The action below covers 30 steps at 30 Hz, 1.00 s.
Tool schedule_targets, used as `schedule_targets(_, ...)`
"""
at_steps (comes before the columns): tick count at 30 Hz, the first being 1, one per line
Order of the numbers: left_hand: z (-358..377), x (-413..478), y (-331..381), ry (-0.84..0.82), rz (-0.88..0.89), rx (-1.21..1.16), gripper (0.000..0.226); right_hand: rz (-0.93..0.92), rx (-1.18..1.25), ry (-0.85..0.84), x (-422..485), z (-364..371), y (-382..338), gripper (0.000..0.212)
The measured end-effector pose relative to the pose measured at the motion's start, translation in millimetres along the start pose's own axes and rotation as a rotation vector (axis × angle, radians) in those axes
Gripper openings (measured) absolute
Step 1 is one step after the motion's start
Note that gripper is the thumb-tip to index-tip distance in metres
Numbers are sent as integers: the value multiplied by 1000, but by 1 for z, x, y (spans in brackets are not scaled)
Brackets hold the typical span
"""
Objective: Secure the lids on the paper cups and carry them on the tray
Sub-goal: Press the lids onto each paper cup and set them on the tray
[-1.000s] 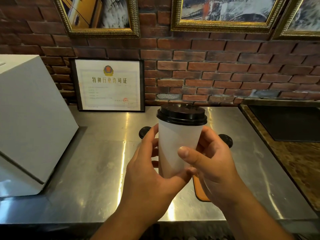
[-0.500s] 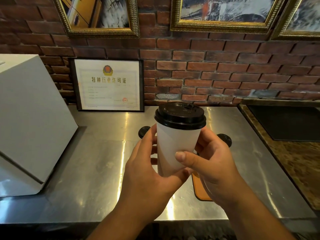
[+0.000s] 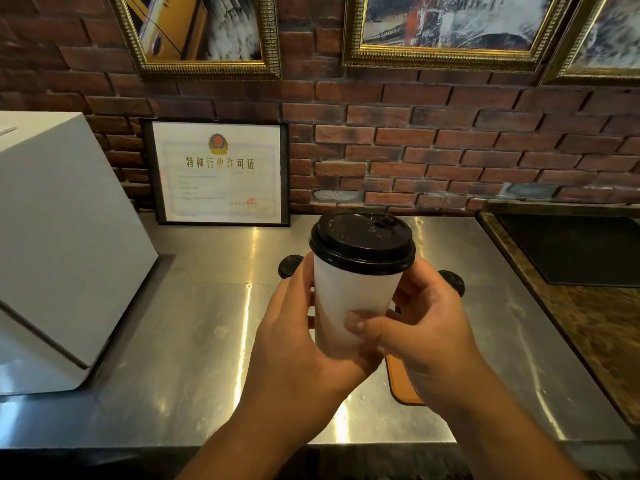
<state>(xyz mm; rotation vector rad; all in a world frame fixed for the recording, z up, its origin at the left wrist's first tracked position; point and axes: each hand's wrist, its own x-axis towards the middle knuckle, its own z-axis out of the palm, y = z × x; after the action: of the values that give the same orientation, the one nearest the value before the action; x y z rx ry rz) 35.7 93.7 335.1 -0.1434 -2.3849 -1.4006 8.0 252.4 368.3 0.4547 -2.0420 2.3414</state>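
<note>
cup (image 3: 349,306) with black lid (image 3: 362,242) gripped by left hand (image 3: 294,341) and right hand (image 3: 426,327).

1. The left hand (image 3: 298,344) and right hand (image 3: 426,330) hold a white cup (image 3: 349,306) above the steel table (image 3: 190,323), with the right thumb across its front.
2. A black lid (image 3: 362,242) caps the cup.
3. An orange tray (image 3: 401,386) shows partly under the right hand.
4. A second lid (image 3: 288,266) peeks out behind the left hand, and a third lid (image 3: 452,280) behind the right.
5. A white box (image 3: 62,237) stands at the left, and a framed certificate (image 3: 218,171) leans on the brick wall (image 3: 450,150).
</note>
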Motion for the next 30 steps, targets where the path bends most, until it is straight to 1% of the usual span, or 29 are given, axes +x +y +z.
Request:
schedule_targets(3, 1, 0, -1, 11, -5, 20, 105, -4, -35, 24, 0, 2, 3, 83)
schedule_targets(7, 0, 0, -2, 23, 4, 24, 101, 4, -51, -3, 0, 3, 6, 82)
schedule_targets(10, 0, 0, -1, 24, 7, 4, 97, -24, -49, -8, -1, 3, 6, 76)
schedule_targets(14, 0, 0, 1, 31, 15, 10, 94, -51, -74, 24, 0, 3, 10, 84)
schedule_targets(17, -2, 0, 1, 34, 7, 11, 87, -65, -99, 15, 1, 3, 13, 89)
schedule_targets(22, -2, 0, 2, 47, 2, 5, 87, -63, -125, -25, 1, 3, 11, 93)
schedule_targets(25, -1, -1, 3, 47, 11, -28, 92, -73, -137, 3, 1, 2, 11, 97)
schedule_targets(27, 0, -1, 2, 48, 10, -48, 93, -71, -144, 20, 1, 4, 11, 97)
schedule_targets(30, 0, 0, 2, 67, 7, -53, 89, -69, -158, 22, 0, 6, 11, 92)
